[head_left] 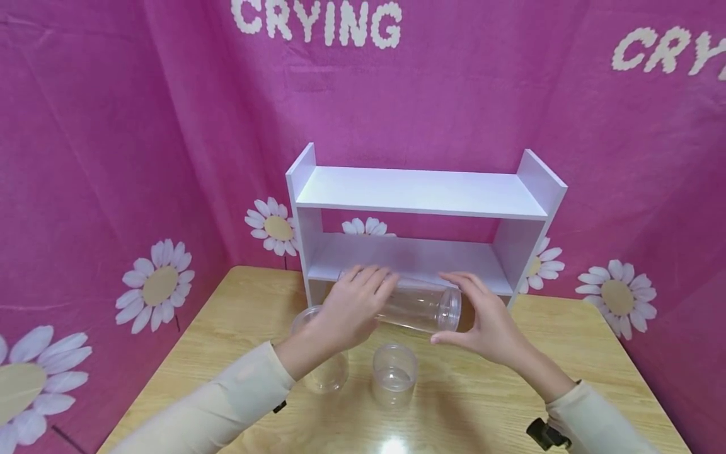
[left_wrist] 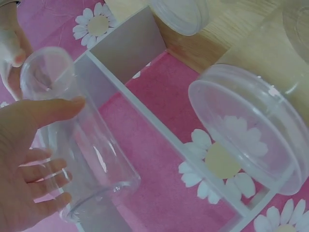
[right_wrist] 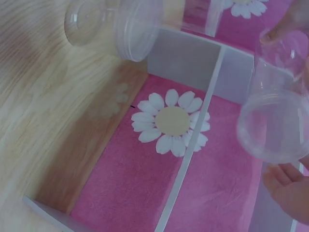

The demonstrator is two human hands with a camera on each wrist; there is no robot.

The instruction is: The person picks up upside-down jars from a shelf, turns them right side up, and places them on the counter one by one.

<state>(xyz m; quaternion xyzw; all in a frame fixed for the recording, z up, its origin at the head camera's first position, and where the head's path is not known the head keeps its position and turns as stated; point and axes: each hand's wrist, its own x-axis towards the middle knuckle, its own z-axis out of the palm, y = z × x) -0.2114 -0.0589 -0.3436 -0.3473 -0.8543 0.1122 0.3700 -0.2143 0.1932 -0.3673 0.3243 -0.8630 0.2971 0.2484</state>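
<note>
A tall clear plastic jar (head_left: 416, 306) is held sideways in front of the shelf, one end turned toward the right. My left hand (head_left: 354, 302) grips its left part; in the left wrist view the thumb (left_wrist: 58, 111) lies across the clear wall. At the other end my right hand (head_left: 490, 321) is spread, thumb and fingers apart around the rounded end (right_wrist: 273, 125). Contact there is hard to make out. On the table below stand a shorter clear jar (head_left: 395, 375) and a larger clear jar (head_left: 329, 372), the latter partly hidden by my left arm.
A white two-tier shelf (head_left: 420, 192) stands at the back of the wooden table (head_left: 482, 403), its side panels rising above the top board. Behind it hangs a pink cloth (head_left: 454, 94) with daisies and white lettering.
</note>
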